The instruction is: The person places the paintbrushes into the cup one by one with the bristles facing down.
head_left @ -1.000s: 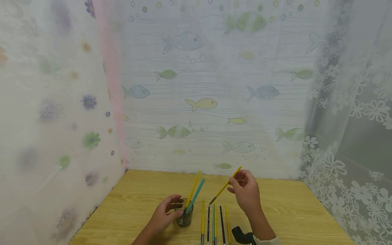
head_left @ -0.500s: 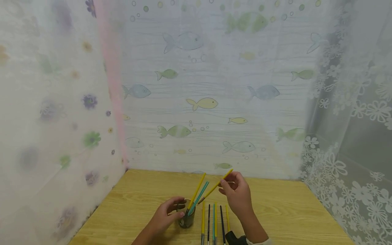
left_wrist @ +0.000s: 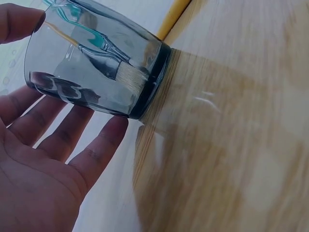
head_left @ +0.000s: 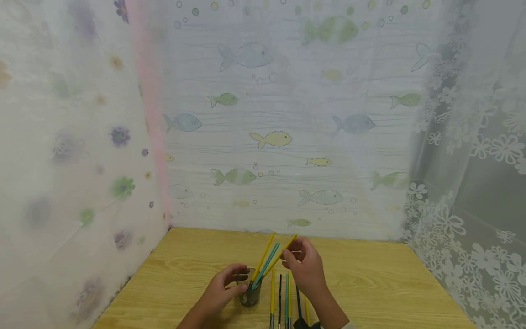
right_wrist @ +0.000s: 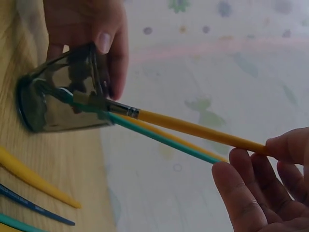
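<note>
A dark-tinted glass [head_left: 249, 298] stands on the table, with my left hand [head_left: 219, 291] holding it by its side. In the left wrist view, the thumb is at the rim and the fingers lie along the opposite wall. A yellow-handled paintbrush [head_left: 263, 258] and turquoise paintbrushes [head_left: 269, 261] lean to the right in the glass, bristles down. My right hand [head_left: 307, 268] pinches another yellow paintbrush [right_wrist: 193, 129] near the handle's end. Its bristles and metal ferrule overlap the mouth of the glass in the right wrist view, beside the other handles.
Several paintbrushes lie side by side right of the glass, among them a yellow brush [head_left: 272, 292], a dark thin brush [head_left: 280, 299] and a turquoise brush [head_left: 286, 297]. A black piece [head_left: 301, 324] sits by my right wrist. A fish-patterned curtain [head_left: 271, 183] hangs behind the wooden table [head_left: 370, 278].
My right hand has moved left and slightly down, bringing the yellow paintbrush from above the lying brushes to the mouth of the glass. The glass shifted slightly right with my left hand around it.
</note>
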A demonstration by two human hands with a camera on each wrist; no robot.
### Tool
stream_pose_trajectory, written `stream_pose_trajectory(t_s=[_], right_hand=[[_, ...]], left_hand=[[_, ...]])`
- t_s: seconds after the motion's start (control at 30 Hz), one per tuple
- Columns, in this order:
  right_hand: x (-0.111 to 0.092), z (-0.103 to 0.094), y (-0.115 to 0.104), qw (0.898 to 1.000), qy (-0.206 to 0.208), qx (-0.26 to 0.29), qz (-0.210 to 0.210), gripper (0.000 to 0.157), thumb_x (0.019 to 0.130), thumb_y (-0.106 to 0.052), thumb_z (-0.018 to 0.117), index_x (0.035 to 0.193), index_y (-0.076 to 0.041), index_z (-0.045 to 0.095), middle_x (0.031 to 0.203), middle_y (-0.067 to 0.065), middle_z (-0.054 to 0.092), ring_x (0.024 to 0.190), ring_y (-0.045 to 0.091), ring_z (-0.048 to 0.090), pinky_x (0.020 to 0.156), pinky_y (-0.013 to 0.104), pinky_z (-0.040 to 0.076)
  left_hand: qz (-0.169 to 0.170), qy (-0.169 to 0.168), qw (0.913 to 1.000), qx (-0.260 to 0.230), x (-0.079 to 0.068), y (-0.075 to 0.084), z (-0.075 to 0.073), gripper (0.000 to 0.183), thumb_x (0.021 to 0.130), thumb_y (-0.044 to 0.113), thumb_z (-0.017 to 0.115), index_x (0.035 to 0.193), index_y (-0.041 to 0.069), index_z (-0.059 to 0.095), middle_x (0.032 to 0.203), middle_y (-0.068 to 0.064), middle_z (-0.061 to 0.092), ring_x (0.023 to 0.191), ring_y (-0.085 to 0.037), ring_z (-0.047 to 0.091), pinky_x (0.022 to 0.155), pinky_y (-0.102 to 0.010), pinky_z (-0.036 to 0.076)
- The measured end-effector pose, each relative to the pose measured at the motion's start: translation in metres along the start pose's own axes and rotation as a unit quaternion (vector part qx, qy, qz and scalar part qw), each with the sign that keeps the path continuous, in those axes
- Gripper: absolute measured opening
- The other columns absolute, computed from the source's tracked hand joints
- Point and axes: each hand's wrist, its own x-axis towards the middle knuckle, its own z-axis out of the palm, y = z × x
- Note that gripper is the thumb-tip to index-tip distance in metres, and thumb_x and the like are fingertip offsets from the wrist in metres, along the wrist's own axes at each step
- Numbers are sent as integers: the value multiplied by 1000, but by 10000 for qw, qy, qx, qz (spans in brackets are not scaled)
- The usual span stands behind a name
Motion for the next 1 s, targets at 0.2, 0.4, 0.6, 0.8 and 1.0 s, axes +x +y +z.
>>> stream_pose_trajectory(t_s=[0.2, 0.4, 0.6, 0.8, 1.0], right_hand=[[-1, 8, 10, 9997, -242, -78, 52, 25, 102, -20, 69, 121, -8, 57, 112, 15, 65, 100, 26, 72, 82, 30, 63], [-4, 15, 13, 9990, -397, -125, 144, 23, 103, -19, 67, 121, -8, 56, 111, 15, 65, 99, 30, 72, 82, 36, 64], [-5, 21, 17, 9983, -507, -214, 187, 27, 103, -20, 67, 123, -7, 55, 113, 14, 65, 99, 25, 73, 81, 35, 64], [-6, 25, 21, 9978, -631, -82, 200, 27, 103, -19, 66, 124, -6, 55, 114, 14, 65, 100, 26, 73, 80, 33, 64], [-6, 26, 28, 9971, -703, -54, 301, 28, 103, -20, 67, 123, -4, 56, 114, 18, 65, 98, 26, 74, 79, 32, 64]], left_hand=[[-67, 50, 9999, -101, -1, 1, 1, 54, 102, 15, 67, 149, -2, 47, 146, -25, 55, 133, -42, 55, 103, -42, 54], [-104, 77, 9997, -183, -2, 2, 1, 53, 102, 16, 68, 147, -1, 48, 146, -24, 55, 133, -43, 55, 103, -56, 52], [-109, 209, 9997, -22, 0, 1, 1, 55, 100, 19, 71, 146, -1, 48, 143, -23, 56, 129, -41, 57, 101, -56, 54], [-220, 313, 9992, 91, 1, 0, 1, 60, 98, 26, 74, 146, 3, 49, 142, -20, 57, 128, -37, 56, 100, -55, 55], [-319, 309, 9990, 23, 1, -2, 0, 64, 97, 27, 76, 148, 2, 48, 143, -21, 56, 128, -37, 57, 99, -49, 57]])
